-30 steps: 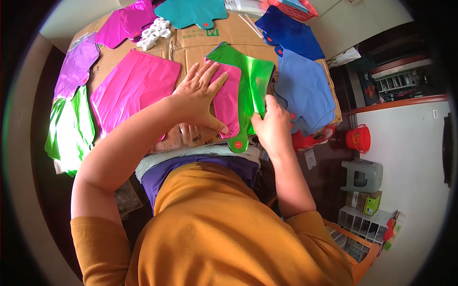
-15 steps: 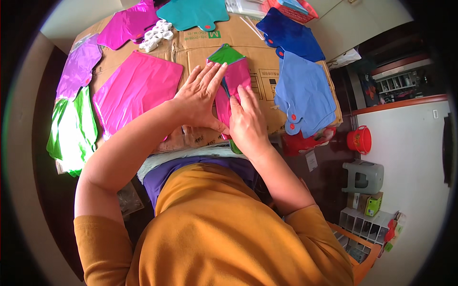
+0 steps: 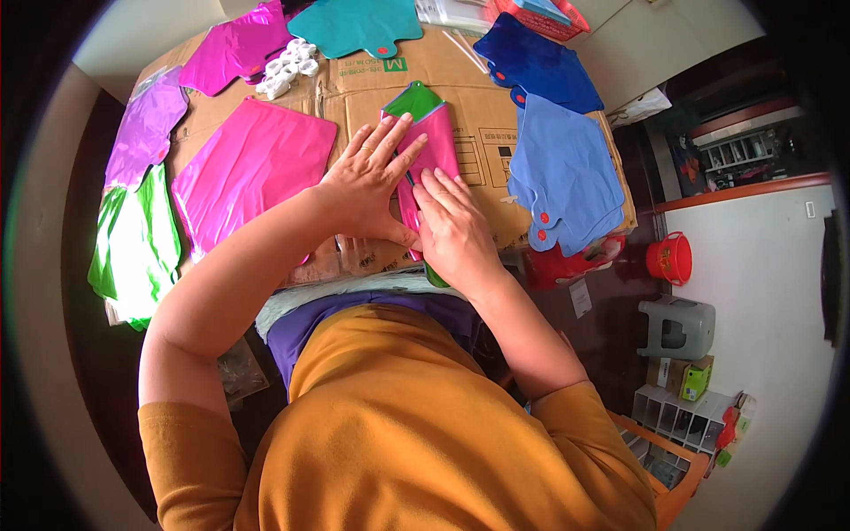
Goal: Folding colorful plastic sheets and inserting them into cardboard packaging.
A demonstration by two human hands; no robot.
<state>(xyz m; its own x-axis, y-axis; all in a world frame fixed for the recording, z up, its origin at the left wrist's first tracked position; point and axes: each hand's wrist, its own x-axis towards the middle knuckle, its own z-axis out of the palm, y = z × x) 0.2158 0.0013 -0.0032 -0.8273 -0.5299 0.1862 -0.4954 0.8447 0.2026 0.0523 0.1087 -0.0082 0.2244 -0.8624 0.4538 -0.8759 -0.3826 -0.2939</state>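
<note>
A narrow folded foil balloon point(image 3: 442, 142), pink with a green tip, lies lengthwise on the cardboard point(image 3: 354, 102) in front of me. My left hand point(image 3: 365, 188) rests flat along its left side, fingers spread and thumb stretched toward my right hand point(image 3: 455, 232). That right hand presses on the near part of the balloon with its fingers laid out over the foil. Both hands hide much of the balloon's lower half; a dark green end pokes out below the right one. To the left lies a flat stack of pink foil balloons point(image 3: 257, 164).
Flat foil balloons ring the cardboard: green point(image 3: 146, 226), purple point(image 3: 146, 124), magenta point(image 3: 235, 49), teal point(image 3: 354, 25), dark blue point(image 3: 544, 66) and light blue point(image 3: 567, 168). White rolls point(image 3: 288, 69) and thin white sticks point(image 3: 465, 49) lie among them. A red bucket point(image 3: 668, 259) stands right.
My right hand has slid slightly left and toward me over the folded balloon. The left hand stays almost in place, its fingers shifted a little.
</note>
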